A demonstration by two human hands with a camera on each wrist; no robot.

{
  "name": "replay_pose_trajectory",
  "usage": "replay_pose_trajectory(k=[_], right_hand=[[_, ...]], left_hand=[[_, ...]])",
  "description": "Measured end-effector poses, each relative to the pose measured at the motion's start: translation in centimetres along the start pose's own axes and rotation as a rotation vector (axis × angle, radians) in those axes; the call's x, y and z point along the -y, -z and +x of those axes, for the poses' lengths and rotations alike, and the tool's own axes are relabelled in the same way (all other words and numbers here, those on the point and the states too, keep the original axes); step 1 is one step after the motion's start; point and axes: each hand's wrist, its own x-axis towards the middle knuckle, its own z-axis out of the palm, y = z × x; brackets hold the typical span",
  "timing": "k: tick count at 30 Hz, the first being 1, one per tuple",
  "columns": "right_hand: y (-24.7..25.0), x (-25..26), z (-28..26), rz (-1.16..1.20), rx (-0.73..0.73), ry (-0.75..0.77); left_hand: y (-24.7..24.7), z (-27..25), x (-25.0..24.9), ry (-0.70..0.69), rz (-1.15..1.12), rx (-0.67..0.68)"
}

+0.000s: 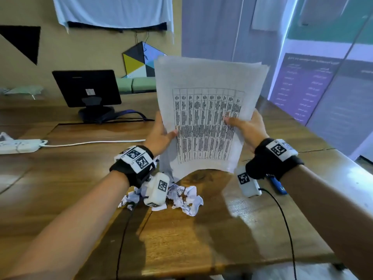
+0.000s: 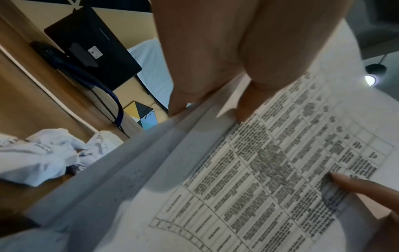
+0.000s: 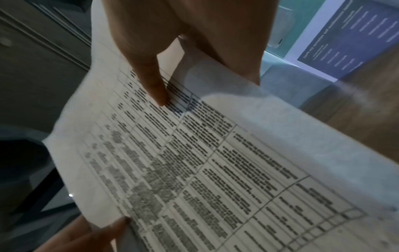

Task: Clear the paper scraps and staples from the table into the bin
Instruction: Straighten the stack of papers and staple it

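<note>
A: What do the hands have hold of?

B: A sheaf of printed sheets point(image 1: 203, 118), held upright above the table point(image 1: 80, 178). The left hand point(image 1: 160, 136) pinches its left edge, thumb on the printed face and fingers behind. The right hand point(image 1: 247, 128) pinches the right edge the same way; the right wrist view shows the thumb lying flat on the print. Both grips are closed on paper, neither spread.

A: More than one sheet?

B: Yes. The left wrist view shows several layered edges fanned apart.

A: And the rubbish to be cleared?

B: The crumpled paper scraps point(image 1: 181, 196) lie heaped on the table just below the left wrist, near the front edge. I cannot make out any staples, and no bin shows in any view.

A: So how should this step go?

B: My guess is the sheaf serves as a scoop or gets set aside. As a scoop, keep both pinches firm and the sheets squared, lower the bottom edge flat to the wood beside the heap and sweep slowly, since small staples could slip under a curled edge.

A: What else is about?

B: A monitor point(image 1: 86, 87) at the back and a power strip point(image 1: 19, 145) at far left.
</note>
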Motion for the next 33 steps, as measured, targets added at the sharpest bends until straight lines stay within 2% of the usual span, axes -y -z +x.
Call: replay_pose_trajectory(k=[6,8,11,14,18,23,29,33], right_hand=[[-0.3,2.7,0.1,0.026,-0.105,0.169],[0.0,2.3,0.0,0.02,-0.083,0.154],[0.5,0.8,-0.6,0.0,-0.032,0.042],[0.9,-0.2,-1.1,0.058,-0.056,-0.026],[0.4,0.3,-1.3,-0.026,-0.039,-0.001],[0.4,2.3,-0.4,-0.002,-0.118,0.127],[0.9,1.4,-0.8,0.038,-0.173,0.073],[0.4,3.1,-0.2,0.07,-0.164,0.108]], left_hand=[[0.8,0.9,-1.8,-0.057,-0.064,-0.144],[0.8,0.5,-1.7,-0.053,-0.07,-0.088],[0.3,-0.4,-0.6,-0.03,0.013,0.013],[-0.1,-0.3,-0.6,-0.004,0.017,0.043],[-0.6,0.2,-2.1,-0.033,0.042,0.017],[-0.5,1.5,-3.4,-0.086,-0.091,-0.137],[-1.1,1.8,-2.6,-0.03,-0.073,-0.102],[-1.9,3.0,-4.5,-0.078,-0.064,-0.139]])
